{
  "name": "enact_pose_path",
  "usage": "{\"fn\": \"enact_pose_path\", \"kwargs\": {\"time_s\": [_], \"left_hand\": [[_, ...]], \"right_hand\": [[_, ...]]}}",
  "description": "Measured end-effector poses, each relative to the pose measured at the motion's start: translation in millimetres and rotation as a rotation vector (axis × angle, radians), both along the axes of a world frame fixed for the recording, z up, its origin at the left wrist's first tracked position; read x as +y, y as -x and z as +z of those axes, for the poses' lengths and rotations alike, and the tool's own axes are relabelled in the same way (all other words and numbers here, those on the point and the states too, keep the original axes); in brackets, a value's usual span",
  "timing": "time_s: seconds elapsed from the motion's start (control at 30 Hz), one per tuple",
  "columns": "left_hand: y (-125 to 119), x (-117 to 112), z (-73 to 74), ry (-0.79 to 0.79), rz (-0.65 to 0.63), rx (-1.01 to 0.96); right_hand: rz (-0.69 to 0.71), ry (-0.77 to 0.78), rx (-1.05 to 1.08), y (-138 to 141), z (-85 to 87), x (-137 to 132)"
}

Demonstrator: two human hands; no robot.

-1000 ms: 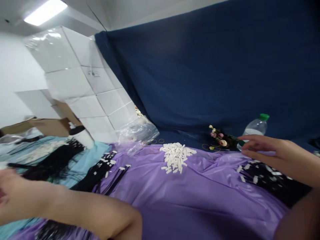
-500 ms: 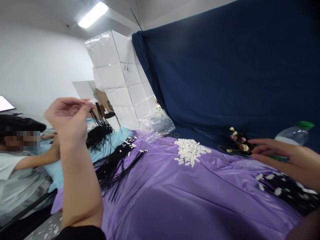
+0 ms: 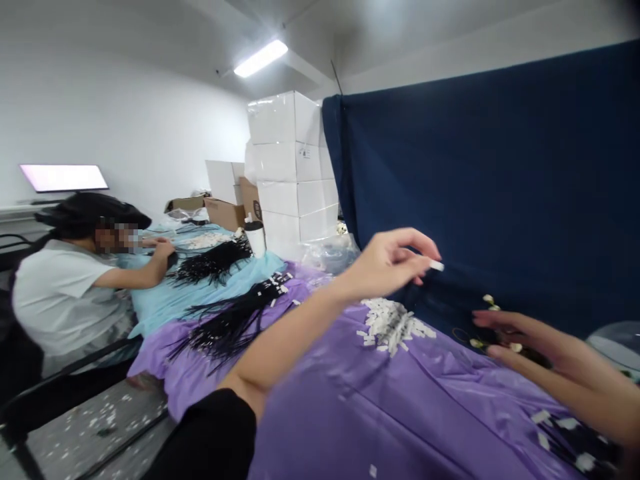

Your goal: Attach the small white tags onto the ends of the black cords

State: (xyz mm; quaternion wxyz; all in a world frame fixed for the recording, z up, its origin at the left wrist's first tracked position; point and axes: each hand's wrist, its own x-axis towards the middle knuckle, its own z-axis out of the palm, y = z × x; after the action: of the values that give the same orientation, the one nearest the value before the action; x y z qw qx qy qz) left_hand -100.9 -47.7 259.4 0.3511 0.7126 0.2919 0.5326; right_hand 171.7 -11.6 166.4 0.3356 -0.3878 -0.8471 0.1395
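My left hand [image 3: 393,265] is raised in front of the blue curtain, its fingertips pinching a small white tab [image 3: 437,265]. Dark blurred streaks below it cross a pile of similar white pieces [image 3: 380,319]; they look like black cords hanging from the hand, though blur hides where they join. On the right, my right hand [image 3: 545,357] hovers with thumb and fingers apart and nothing visible between them. Beneath its wrist lies a bundle of black cords with white tabs [image 3: 575,437]. Another bundle of white-tabbed black cords [image 3: 235,317] lies left of my forearm.
Purple cloth [image 3: 350,413] covers the table. Behind it are stacked white boxes [image 3: 297,160] and a blue curtain [image 3: 480,167]. Artificial flowers and a clear bottle [image 3: 615,343] are at the right. A co-worker [image 3: 75,293] sits left at a light-blue cloth, near a white cup [image 3: 255,239].
My left hand has swung from the left across to the right, above the white pile, still pinching the white tab. My right hand stays open. The view has turned left.
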Motion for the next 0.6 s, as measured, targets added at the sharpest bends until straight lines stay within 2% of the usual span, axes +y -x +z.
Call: {"fn": "enact_pose_path", "kwargs": {"time_s": [0.07, 0.1, 0.2, 0.3, 0.37, 0.4, 0.5, 0.6], "left_hand": [[-40, 10, -17.6, -0.098, -0.084, -0.067], [-56, 14, -25.9, -0.145, -0.079, -0.092], [-81, 23, -46.3, -0.188, -0.052, -0.208], [-77, 32, -58.3, -0.032, -0.098, -0.281], [-64, 38, -60.7, 0.148, -0.161, -0.257], [-57, 40, -60.2, 0.189, -0.184, -0.229], [-40, 42, -54.4, 0.213, -0.137, 0.022], [-32, 40, -47.6, 0.179, 0.011, 0.345]], "right_hand": [[0.189, 0.145, 0.097, 19, 5.8, -11], [0.241, 0.184, 0.155, 28, 8.6, -16], [0.153, 0.180, 0.284, 48, 15.2, -18], [0.150, 0.141, 0.265, 53, 17.9, -5], [0.183, 0.180, 0.205, 53, 17.2, 4], [0.183, 0.205, 0.190, 54, 16.2, 8], [0.099, 0.195, 0.171, 57, 12.1, 16], [0.012, 0.024, 0.130, 58, 7.6, 24]]}}
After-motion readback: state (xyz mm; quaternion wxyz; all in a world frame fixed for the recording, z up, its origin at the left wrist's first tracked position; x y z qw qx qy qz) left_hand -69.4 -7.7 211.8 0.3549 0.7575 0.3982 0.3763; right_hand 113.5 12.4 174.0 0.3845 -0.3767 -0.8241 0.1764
